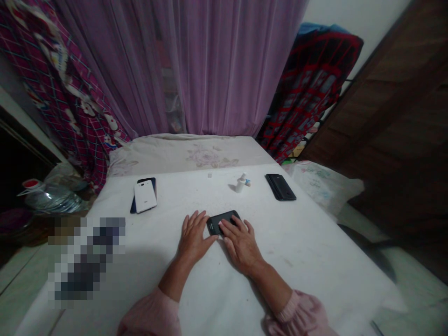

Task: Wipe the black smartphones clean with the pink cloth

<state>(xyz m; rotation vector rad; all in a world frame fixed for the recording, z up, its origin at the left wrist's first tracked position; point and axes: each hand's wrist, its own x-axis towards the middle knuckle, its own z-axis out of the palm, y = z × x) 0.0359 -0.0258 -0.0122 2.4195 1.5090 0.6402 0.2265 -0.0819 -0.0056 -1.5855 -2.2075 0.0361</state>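
Observation:
A dark smartphone (215, 225) lies flat on the white cloth in front of me, screen facing up. My left hand (196, 238) rests at its left end, fingers stretched out and the thumb near the lower edge. Over the phone's right part lies my right hand (242, 245), its fingers extended across the screen and covering much of it. A small pale spot shows at a right fingertip; I cannot tell what it is.
A white phone (145, 196) lies on a dark blue one at the left. Stacked dark phones (281, 187) lie at the right. A small white spray bottle (241, 183) stands behind my hands, near a little blue-and-white item (248, 182). A large water bottle (52, 198) is off the left side.

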